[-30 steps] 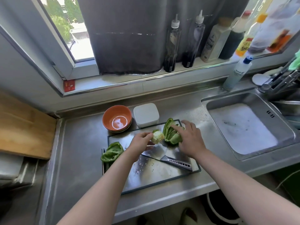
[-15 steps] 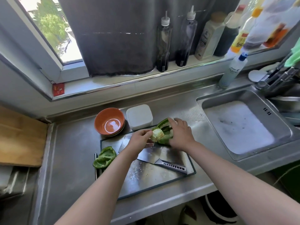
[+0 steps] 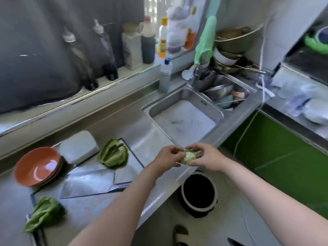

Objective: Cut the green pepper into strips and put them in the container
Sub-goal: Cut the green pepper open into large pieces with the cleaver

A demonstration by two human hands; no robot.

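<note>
Your left hand point(image 3: 166, 159) and your right hand point(image 3: 206, 157) both pinched the pale pepper core point(image 3: 188, 157) with curled fingers, past the front edge of the counter point(image 3: 142, 137) and above the dark bin point(image 3: 198, 192). One green pepper half point(image 3: 113, 155) lay on the cutting board point(image 3: 136, 162) just beside the white container point(image 3: 79, 146). The other half point(image 3: 44, 213) lay at the board's near left corner (the knife point(image 3: 88, 183) lay flat between them).

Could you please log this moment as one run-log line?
left hand, right hand: hold pepper core | far pepper piece, near pepper piece: on board | knife: flat on board | strips: none cut
</note>
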